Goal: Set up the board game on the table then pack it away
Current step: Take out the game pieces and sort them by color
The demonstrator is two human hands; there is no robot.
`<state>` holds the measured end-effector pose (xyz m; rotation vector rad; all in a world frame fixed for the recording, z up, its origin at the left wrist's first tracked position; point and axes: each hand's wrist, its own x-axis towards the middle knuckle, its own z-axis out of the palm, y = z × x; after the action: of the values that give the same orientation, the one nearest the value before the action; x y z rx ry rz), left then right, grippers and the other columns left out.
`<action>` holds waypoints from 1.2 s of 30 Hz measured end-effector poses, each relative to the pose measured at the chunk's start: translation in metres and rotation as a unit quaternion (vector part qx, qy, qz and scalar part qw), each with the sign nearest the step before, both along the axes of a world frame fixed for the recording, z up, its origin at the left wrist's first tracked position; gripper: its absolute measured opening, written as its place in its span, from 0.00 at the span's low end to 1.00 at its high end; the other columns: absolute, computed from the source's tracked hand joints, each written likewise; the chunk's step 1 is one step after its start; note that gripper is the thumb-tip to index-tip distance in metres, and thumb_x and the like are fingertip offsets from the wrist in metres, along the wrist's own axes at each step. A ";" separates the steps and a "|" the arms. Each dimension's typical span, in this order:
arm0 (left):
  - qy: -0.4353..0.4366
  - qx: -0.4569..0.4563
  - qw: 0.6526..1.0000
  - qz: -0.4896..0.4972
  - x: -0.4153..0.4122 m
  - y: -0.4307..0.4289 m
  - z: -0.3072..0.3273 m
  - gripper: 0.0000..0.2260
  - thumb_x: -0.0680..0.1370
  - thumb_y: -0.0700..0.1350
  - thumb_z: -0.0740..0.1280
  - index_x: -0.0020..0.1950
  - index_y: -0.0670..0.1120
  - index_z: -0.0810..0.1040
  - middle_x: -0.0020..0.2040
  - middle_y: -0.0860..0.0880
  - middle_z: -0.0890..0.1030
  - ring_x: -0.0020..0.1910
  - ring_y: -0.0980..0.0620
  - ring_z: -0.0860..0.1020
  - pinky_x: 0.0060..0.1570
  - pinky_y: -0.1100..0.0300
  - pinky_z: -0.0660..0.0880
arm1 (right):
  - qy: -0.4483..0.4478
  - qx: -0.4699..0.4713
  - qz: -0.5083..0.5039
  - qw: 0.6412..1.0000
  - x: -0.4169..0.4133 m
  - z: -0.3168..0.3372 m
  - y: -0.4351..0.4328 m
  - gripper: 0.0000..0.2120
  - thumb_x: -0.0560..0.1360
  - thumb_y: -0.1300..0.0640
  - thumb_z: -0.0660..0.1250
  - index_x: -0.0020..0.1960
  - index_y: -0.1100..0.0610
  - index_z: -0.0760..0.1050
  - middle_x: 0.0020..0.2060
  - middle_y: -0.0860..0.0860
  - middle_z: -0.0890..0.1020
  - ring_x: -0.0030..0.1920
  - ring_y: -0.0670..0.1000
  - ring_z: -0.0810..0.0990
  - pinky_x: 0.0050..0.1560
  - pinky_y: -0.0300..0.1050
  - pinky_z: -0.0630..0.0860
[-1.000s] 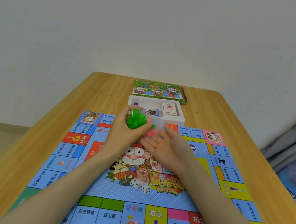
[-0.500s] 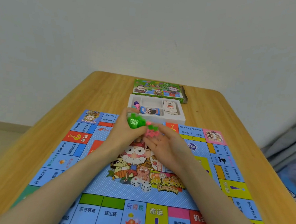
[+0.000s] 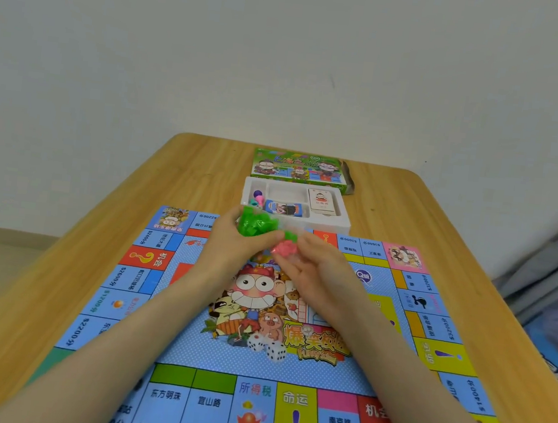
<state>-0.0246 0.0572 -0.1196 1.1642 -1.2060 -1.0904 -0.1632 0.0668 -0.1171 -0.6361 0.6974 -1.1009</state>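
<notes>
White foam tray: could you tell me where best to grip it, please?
I'd grip the white foam tray by its short end walls, from left and right: the green cardboard box close behind and the printed game board in front block its long sides.

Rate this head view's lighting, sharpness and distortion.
Head view: soft, even light, no glare on the board, no hard shadows on the table; green pieces and pink pieces look blurred; the board's bottom print reads sharp; wide-angle stretch toward the lower corners.
</notes>
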 end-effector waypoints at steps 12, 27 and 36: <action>0.099 0.022 0.994 -0.047 0.009 -0.005 -0.004 0.18 0.73 0.38 0.71 0.60 0.32 0.73 0.28 0.50 0.75 0.26 0.54 0.71 0.29 0.65 0.73 | 0.227 -0.189 -0.096 0.951 0.000 -0.003 0.001 0.10 0.78 0.67 0.59 0.45 0.61 0.78 0.45 0.59 0.77 0.47 0.54 0.81 0.44 0.42 0.81; 0.097 0.043 0.992 -0.067 0.011 -0.010 -0.006 0.13 0.73 0.38 0.71 0.55 0.36 0.74 0.28 0.50 0.76 0.27 0.54 0.73 0.33 0.64 0.76 | 0.241 -0.194 0.013 0.951 -0.007 -0.003 -0.007 0.15 0.81 0.59 0.56 0.64 0.55 0.75 0.61 0.50 0.78 0.61 0.50 0.78 0.55 0.47 0.79; 0.078 0.013 0.996 -0.045 0.007 -0.005 -0.005 0.08 0.73 0.36 0.71 0.49 0.39 0.74 0.27 0.50 0.76 0.25 0.56 0.73 0.30 0.65 0.74 | 0.139 -0.104 -0.032 0.984 -0.006 0.002 -0.003 0.12 0.79 0.66 0.58 0.47 0.62 0.80 0.46 0.56 0.84 0.50 0.52 0.83 0.53 0.45 0.80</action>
<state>-0.0179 0.0523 -0.1249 1.0316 -1.1342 -1.2445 -0.1688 0.0639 -0.1155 -0.9647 0.8538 -1.1654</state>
